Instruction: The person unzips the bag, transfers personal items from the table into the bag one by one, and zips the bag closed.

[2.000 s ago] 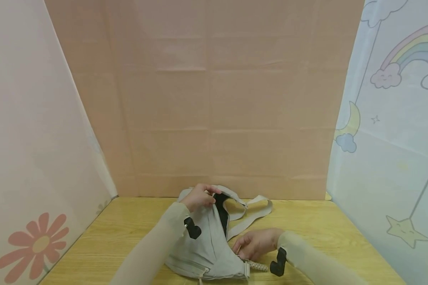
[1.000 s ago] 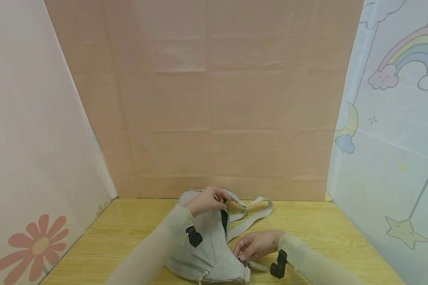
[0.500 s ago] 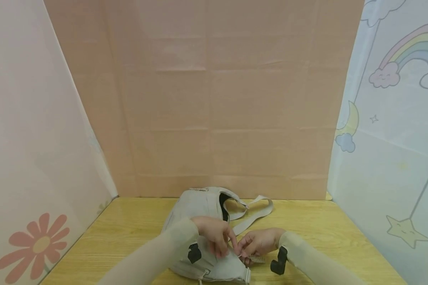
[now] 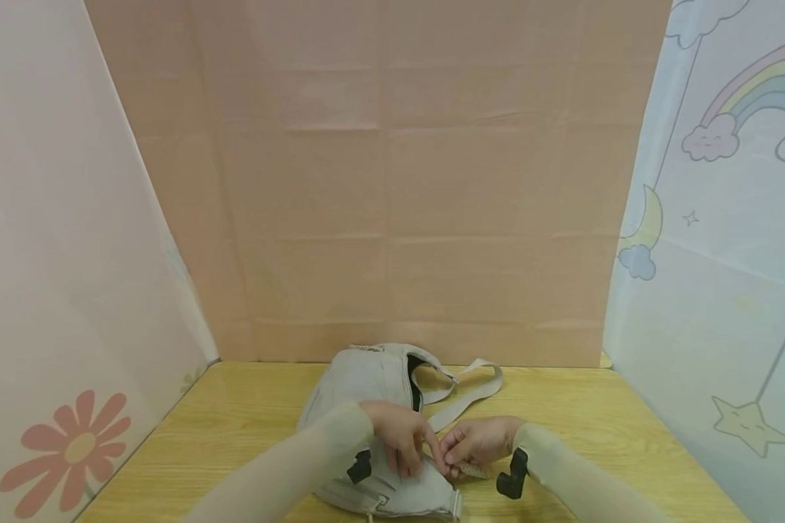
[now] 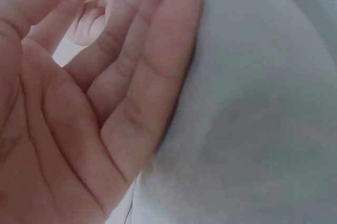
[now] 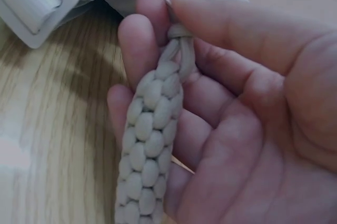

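A light grey sling bag [image 4: 360, 378] lies on the wooden table, its zipped side partly open on a dark inside [image 4: 416, 392]. By the lower end of that opening, my right hand [image 4: 487, 439] pinches the cord of a braided zipper pull [image 6: 150, 129] between thumb and fingertips. The braid hangs down across its curled fingers. My left hand [image 4: 402, 432] is bent over the bag's edge, pinching there right beside the right fingertips. Its other fingers lie along the grey fabric [image 5: 263, 103] in the left wrist view. The left thumb tip is hidden.
A loose grey strap [image 4: 474, 396] loops out to the bag's right on the wooden table [image 4: 549, 399]. At the bag's lower right corner sits a buckle [image 6: 37, 11]. A tan backdrop [image 4: 392, 218] rises behind the table, with printed sheets on both sides.
My left hand has let go of the bag's upper edge and come down beside the right hand. The right hand keeps its pinch on the zipper pull, nearly still.
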Action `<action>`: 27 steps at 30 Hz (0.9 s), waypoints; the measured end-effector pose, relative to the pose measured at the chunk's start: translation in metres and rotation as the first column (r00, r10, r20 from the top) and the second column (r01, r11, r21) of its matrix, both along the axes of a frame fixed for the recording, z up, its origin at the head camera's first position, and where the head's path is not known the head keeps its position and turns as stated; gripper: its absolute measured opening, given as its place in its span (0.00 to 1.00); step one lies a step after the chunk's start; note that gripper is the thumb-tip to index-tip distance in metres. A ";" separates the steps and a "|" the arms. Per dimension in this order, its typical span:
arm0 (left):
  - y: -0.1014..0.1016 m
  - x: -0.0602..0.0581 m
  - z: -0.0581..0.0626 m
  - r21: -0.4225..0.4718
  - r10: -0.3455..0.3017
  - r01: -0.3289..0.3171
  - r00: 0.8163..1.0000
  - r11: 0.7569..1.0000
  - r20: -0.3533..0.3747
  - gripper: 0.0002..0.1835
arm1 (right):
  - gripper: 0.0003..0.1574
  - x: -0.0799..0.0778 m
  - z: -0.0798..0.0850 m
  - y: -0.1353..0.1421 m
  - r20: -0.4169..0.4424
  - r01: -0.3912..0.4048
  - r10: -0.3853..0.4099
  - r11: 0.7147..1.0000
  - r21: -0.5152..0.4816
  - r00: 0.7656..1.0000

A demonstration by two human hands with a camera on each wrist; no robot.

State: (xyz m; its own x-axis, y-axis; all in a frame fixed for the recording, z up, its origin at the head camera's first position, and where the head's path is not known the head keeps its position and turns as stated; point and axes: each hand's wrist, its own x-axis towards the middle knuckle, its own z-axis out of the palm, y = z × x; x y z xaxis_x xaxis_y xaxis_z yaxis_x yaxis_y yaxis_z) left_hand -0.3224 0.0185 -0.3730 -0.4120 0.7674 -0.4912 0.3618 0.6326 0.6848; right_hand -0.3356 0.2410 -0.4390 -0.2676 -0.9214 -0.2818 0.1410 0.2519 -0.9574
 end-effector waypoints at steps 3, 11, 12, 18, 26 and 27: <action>0.002 0.001 -0.001 -0.021 -0.020 0.020 1.000 1.000 -0.002 0.19 | 0.19 -0.001 0.000 0.000 0.010 0.004 -0.004 1.000 0.019 1.000; 0.006 0.002 -0.007 -0.045 -0.050 0.048 0.998 0.998 -0.040 0.18 | 0.17 -0.002 0.000 0.001 0.005 0.000 -0.001 1.000 0.020 1.000; 0.006 0.003 -0.008 -0.042 -0.049 0.047 0.998 0.998 -0.045 0.17 | 0.17 -0.002 0.000 0.001 -0.001 -0.006 0.006 1.000 0.012 1.000; 0.008 0.006 -0.009 -0.008 -0.067 0.067 0.997 0.998 -0.035 0.13 | 0.19 -0.004 -0.003 0.002 -0.014 -0.026 0.025 1.000 -0.010 1.000; 0.012 0.007 -0.012 0.023 -0.056 0.056 0.998 0.998 0.001 0.10 | 0.21 -0.004 -0.004 0.002 -0.003 -0.017 0.017 1.000 -0.009 1.000; 0.012 0.008 -0.013 0.029 -0.052 0.052 0.999 0.998 0.005 0.10 | 0.21 -0.005 -0.005 0.002 -0.003 -0.012 0.012 1.000 -0.007 1.000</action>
State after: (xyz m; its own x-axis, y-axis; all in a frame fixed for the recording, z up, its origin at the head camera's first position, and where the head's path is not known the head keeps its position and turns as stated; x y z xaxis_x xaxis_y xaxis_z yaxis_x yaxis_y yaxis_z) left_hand -0.3148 0.0309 -0.3859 -0.3689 0.8016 -0.4704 0.3897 0.5929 0.7047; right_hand -0.3404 0.2432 -0.4437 -0.2570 -0.9265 -0.2749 0.1354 0.2471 -0.9595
